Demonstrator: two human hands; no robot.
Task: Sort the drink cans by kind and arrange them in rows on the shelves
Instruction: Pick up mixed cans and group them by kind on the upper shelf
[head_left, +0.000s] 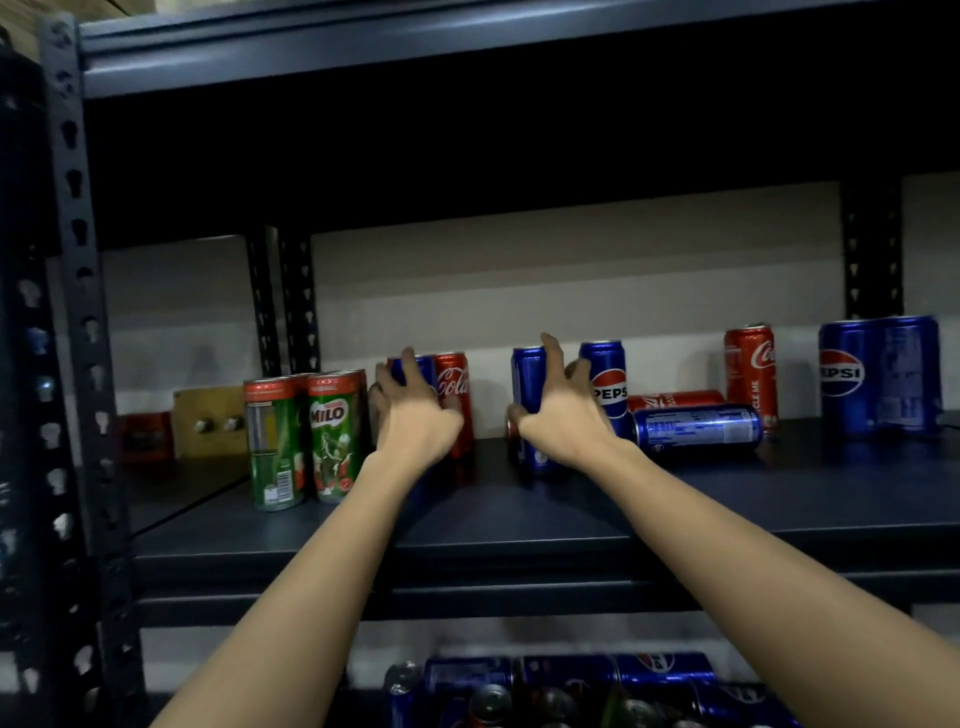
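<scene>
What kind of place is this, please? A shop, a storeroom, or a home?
Probably a storeroom or stock area. The shelf belongs to a bare slotted metal rack, Pepsi cans and Milo cans stand loose, and more cans crowd the level below.

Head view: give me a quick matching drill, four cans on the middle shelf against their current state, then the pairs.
Things:
1. Milo cans
2. Blue can lying down
3. Blue can under the right hand
4. Coca-Cola can far right

States:
A. On its side, in front of a red can also lying down
B. Upright, untouched, beside the large Pepsi pack
C. Upright, fingers curled round it
D. Upright group at the left of the shelf

Pairs: 1-D, 2-A, 3-C, 4-B
</scene>
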